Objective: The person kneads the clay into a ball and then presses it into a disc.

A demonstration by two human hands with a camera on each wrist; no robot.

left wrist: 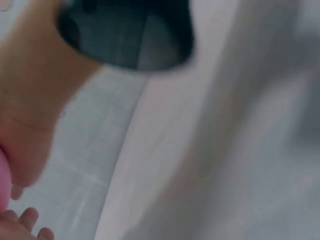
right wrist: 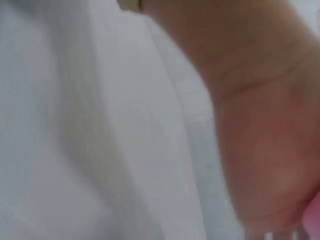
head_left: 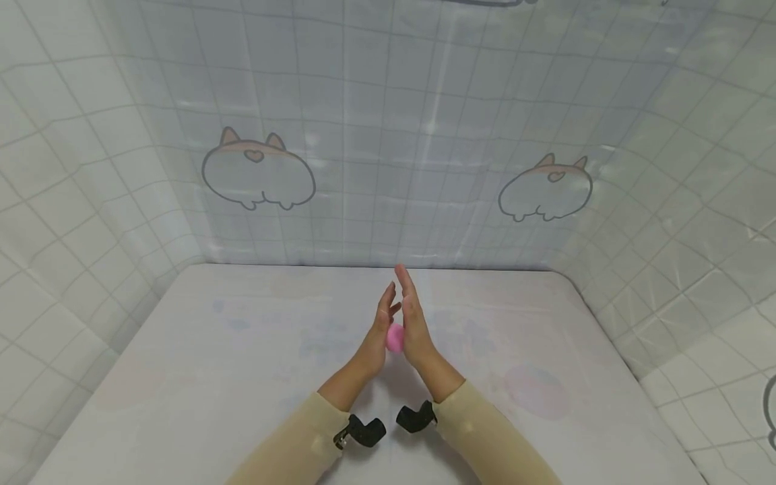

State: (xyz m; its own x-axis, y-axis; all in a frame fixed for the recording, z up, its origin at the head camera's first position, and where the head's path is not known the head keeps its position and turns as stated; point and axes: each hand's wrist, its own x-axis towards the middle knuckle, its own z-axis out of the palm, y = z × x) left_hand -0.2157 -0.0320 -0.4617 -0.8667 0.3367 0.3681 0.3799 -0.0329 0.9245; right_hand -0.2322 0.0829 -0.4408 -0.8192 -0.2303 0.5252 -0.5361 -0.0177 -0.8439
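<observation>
Two flat palms, left hand (head_left: 380,330) and right hand (head_left: 414,323), fingers straight, pressing pink lump (head_left: 395,337) between; could slip onto worktop (head_left: 242,350) if pressure eases.

Small pink soft lump (head_left: 395,338) pressed between two upright flat palms above table.

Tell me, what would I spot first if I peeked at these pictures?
Probably the pink lump, pressed between the flat palms of the left hand and right hand in the middle, above a white table. Next, the cartoon corgi bottoms printed on the checked curtain behind.
</observation>
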